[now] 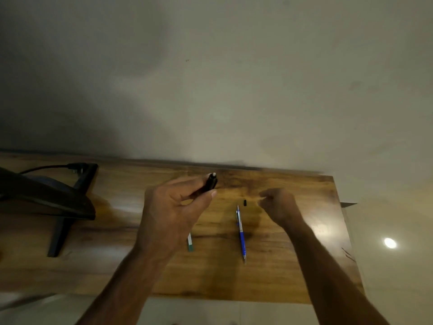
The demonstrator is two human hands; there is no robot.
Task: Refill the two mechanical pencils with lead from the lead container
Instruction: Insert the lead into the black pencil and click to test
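Note:
My left hand (171,212) grips a black mechanical pencil (209,182) above the wooden table (293,266), its white eraser end pointing up and away. A small black cap (245,202) lies on the table between my hands. My right hand (278,206) hovers just right of the cap with its fingers curled; nothing shows in it. A blue and silver mechanical pencil (241,233) lies lengthwise on the table below the cap. A small white and green lead container (190,242) lies partly hidden behind my left wrist.
A black monitor with its stand (58,231) and a cable occupies the table's left side. The wall runs along the table's far edge. The table's right edge is near my right forearm, with pale floor beyond.

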